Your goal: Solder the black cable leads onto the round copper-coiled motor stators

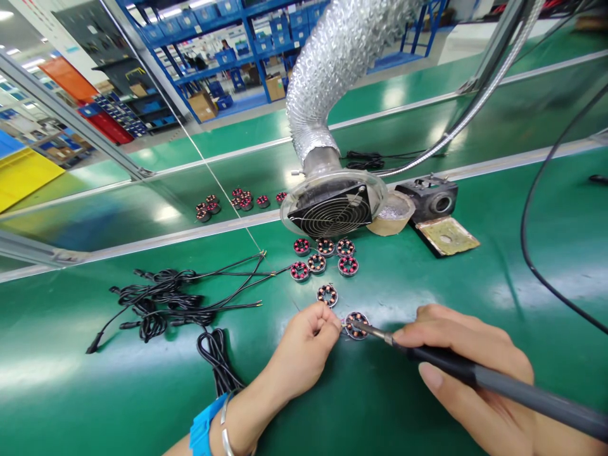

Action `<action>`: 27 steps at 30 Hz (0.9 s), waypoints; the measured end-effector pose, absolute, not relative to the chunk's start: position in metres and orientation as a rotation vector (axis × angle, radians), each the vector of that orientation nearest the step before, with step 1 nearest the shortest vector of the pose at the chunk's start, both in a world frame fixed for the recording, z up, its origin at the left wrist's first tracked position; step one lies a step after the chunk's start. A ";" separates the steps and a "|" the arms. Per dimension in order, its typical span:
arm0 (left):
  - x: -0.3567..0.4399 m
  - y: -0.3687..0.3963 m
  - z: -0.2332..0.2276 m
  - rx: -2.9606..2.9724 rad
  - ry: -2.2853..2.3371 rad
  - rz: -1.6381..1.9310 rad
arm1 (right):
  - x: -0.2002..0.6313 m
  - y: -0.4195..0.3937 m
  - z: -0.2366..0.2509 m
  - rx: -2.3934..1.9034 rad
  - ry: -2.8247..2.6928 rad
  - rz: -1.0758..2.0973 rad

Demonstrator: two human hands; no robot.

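On the glossy green worktop [427, 278], the right hand [470, 373] is wrapping its fingers in a closed grip around the matte grey barrel of a soldering iron [475, 375], whose slim metal tip is touching a small round stator ring [356, 325] with copper-wound coils. The left hand [304, 348] is pinching thumb and forefinger together at the ring's nine o'clock edge; whether they are holding a fine wire there is too small to tell. The ring is lying flat between the two hands. At twelve o'clock from it, another ring [327, 295] is lying just beside, and further on a cluster of rings [324, 256] is sitting below a round wire-grilled fan [332, 204] on a crinkled foil duct [332, 69]. At nine o'clock, tangled black cables [164, 304] are lying well apart.
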State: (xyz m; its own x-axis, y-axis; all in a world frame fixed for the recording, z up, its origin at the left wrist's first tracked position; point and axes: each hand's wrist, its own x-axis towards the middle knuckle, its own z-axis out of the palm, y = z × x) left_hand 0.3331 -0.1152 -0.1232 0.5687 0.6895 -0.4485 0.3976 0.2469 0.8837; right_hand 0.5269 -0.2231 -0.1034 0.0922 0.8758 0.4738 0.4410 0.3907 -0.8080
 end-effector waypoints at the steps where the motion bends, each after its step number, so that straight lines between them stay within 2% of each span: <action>1: 0.333 -0.115 -0.123 1.369 1.025 0.253 | 0.527 -0.223 -0.104 -1.218 -1.533 0.489; 9: 0.330 -0.115 -0.119 1.378 0.970 0.222 | 0.523 -0.211 -0.121 -1.240 -1.579 0.316; 15: 0.322 -0.116 -0.120 1.444 0.914 0.183 | 0.505 -0.191 -0.139 -1.178 -1.820 0.233; 21: 0.321 -0.117 -0.109 1.625 0.867 0.108 | 0.502 -0.187 -0.139 -1.136 -1.904 0.113; 27: 0.321 -0.117 -0.093 1.918 0.918 0.081 | 0.506 -0.194 -0.136 -1.166 -1.868 0.226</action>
State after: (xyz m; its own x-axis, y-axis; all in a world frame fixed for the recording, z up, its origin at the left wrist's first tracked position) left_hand 0.3214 -0.1174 -0.0930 0.7130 0.6269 -0.3140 0.5626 -0.2443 0.7899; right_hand 0.5060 -0.1942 -0.1363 -0.1559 0.7927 0.5894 0.6290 0.5398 -0.5595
